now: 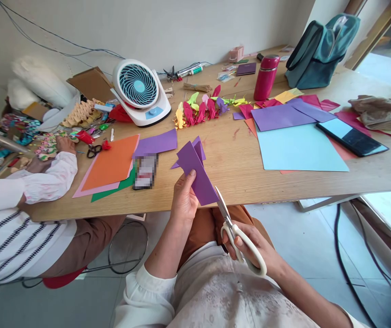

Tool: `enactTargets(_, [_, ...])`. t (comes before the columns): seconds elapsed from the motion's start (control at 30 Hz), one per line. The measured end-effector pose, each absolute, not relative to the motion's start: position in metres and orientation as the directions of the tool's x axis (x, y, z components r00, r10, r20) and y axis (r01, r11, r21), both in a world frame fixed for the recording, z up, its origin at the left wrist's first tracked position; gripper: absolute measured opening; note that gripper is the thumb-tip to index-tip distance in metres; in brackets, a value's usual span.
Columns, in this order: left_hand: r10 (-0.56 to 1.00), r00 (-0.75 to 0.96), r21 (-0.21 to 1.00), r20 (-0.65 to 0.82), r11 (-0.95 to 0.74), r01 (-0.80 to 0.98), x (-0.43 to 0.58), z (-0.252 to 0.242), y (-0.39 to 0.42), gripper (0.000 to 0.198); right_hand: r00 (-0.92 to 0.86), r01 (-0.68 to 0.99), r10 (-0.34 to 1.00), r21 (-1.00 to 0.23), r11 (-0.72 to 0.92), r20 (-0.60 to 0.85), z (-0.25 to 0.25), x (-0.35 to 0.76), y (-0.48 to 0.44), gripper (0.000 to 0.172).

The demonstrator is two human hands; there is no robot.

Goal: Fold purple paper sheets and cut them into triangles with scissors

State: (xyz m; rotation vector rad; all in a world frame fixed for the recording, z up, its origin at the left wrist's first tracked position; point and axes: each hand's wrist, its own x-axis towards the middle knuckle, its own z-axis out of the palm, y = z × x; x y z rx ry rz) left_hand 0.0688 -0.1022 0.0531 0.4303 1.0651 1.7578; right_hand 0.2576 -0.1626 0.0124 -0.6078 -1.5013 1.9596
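My left hand [184,198] pinches a strip of purple paper [200,175], thumb on top, just over the table's front edge. In my right hand [250,243] is a pair of scissors [227,221] with off-white handles. Their blades point up and left, and the tips meet the strip's lower right corner. Behind the strip, more folded purple paper [198,148] shows in part. Whether it is joined to the strip is hidden. Beyond my hands lies a row of folded paper pieces [202,109] in yellow, red, pink and purple.
A white fan [140,91] stands at the back. Orange paper [111,161] and a phone [145,171] lie left, near a co-worker's sleeve [53,177]. Rightward are light-blue paper [301,146], a black phone [352,136], a red flask [266,77] and a teal bag [318,59].
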Motion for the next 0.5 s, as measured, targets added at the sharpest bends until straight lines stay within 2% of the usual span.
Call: enactTargets(0.5, [0.879, -0.443, 0.829, -0.177, -0.109, -0.548, 0.0671, 0.0538, -0.1032, 0.032, -0.704, -0.216, 0.71, -0.96, -0.181, 0.025, 0.006, 0.2542, -0.1665, 0.05])
